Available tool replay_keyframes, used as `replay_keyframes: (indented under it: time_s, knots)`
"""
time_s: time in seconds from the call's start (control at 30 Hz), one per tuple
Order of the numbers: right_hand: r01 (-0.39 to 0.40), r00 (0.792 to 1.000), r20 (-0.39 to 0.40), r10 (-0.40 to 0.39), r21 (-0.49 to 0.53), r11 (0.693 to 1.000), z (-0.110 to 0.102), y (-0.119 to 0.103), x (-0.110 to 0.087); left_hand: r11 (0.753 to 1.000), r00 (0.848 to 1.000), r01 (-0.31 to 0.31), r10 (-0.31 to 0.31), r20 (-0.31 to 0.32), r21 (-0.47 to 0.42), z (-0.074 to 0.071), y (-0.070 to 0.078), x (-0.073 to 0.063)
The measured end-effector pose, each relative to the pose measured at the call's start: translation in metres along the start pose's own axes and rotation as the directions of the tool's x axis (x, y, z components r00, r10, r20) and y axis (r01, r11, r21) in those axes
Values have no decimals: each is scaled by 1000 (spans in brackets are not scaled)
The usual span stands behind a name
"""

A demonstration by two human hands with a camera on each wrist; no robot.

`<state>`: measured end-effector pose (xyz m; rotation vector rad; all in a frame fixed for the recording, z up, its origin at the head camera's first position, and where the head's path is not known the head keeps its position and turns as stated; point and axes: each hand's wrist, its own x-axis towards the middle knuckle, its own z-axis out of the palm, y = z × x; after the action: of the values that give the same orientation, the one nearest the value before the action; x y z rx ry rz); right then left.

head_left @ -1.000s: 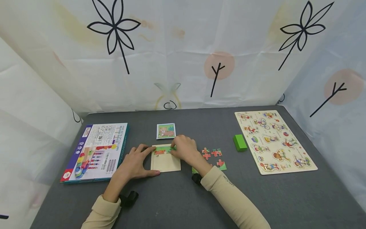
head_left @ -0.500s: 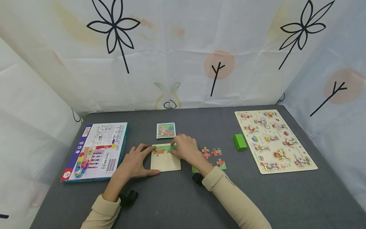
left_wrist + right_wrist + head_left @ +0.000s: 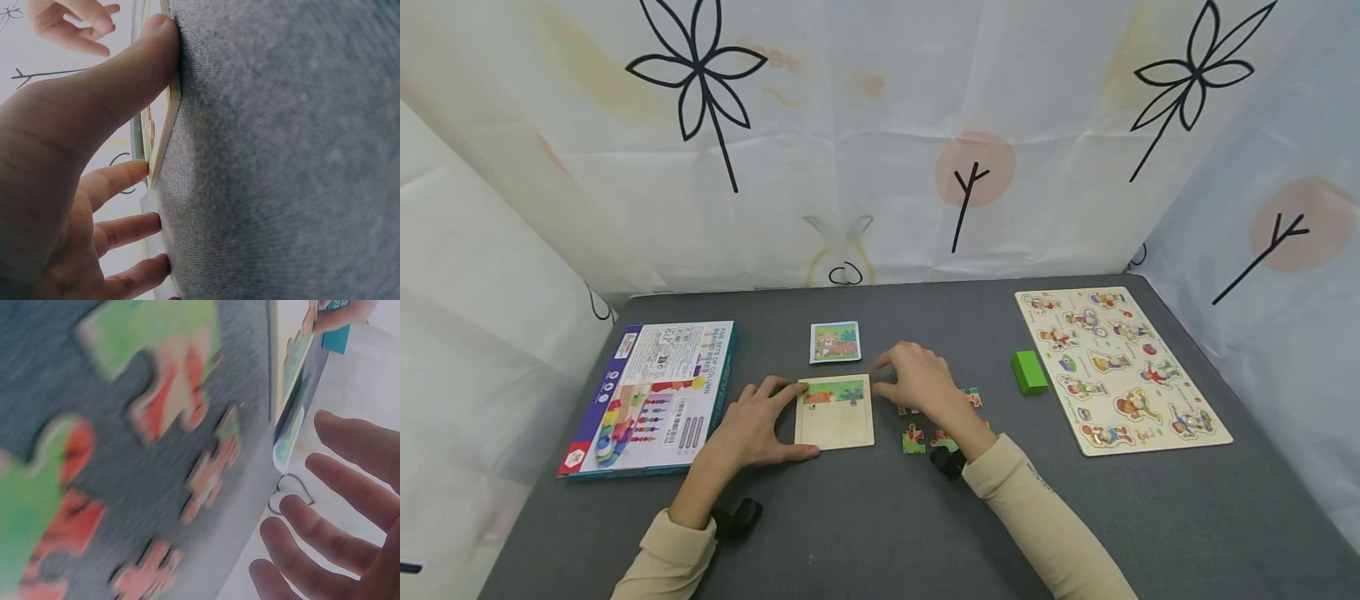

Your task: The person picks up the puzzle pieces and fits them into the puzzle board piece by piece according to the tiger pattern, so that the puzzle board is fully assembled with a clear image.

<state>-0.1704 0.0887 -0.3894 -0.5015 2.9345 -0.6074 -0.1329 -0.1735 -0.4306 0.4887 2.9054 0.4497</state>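
A shallow wooden puzzle tray (image 3: 837, 430) lies mid-table, with a joined row of green-and-orange jigsaw pieces (image 3: 835, 392) along its far edge. My left hand (image 3: 762, 422) steadies the tray's left side; the thumb touches the near edge and the index finger the far corner. Its other fingers rest on the table, as the left wrist view shows. To the right of the tray hovers my right hand (image 3: 917, 381), fingers spread and holding nothing. Beneath it, loose jigsaw pieces (image 3: 913, 440) lie on the table, partly covered by the hand and wrist. The right wrist view shows several loose pieces (image 3: 209, 472) up close.
Behind the tray lies a small picture card (image 3: 835, 342). A large boxed toy set (image 3: 658, 396) occupies the left. Toward the right are a green block (image 3: 1029, 373) and a wooden animal puzzle board (image 3: 1123, 371). White printed cloth (image 3: 865, 150) hangs around the grey table (image 3: 865, 525).
My right hand has let go of the piece at the tray's far right corner and moved right over the loose pieces. That piece stays in the tray. My left hand has not moved.
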Motion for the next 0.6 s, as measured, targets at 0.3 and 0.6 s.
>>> replay_keyframes:
  time_s: [0.3,0.6]
  knots:
    - [-59,996,70,62,-49,997,-4,14,-11,1000,1000,0,0,-3,2,-1,-1,-1]
    - [-48,991,125,51,-29,998,1,18,-21,1000,1000,-3,3,-6,0,-1,0,-1]
